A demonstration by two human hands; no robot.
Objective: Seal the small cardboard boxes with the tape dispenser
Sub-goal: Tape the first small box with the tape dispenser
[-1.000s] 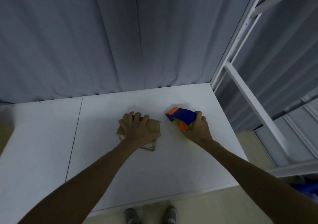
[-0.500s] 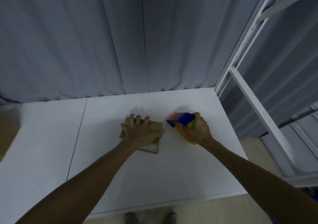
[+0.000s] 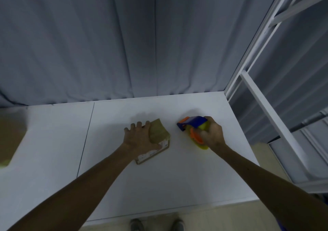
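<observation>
A small brown cardboard box [image 3: 158, 133] lies on the white table [image 3: 159, 186], turned at an angle, with a white label on its near side. My left hand [image 3: 139, 136] lies across its left half, fingers curled over the far edge and thumb on the near side. To the right, apart from the box, my right hand [image 3: 212, 134] grips the handle of a blue, orange and yellow tape dispenser [image 3: 193, 124]. Its blue and orange nose points left toward the box, with a gap of table between them.
A blurred brown cardboard object [image 3: 10, 138] sits at the left edge of the table. Grey curtains hang behind the table. A white metal frame [image 3: 262, 103] rises along the right side. The table's near edge and my shoes [image 3: 156, 224] show below.
My left hand has rotated the box so one corner points away from me, and more of its top shows. The dispenser has stayed to the right, its nose tipped slightly down.
</observation>
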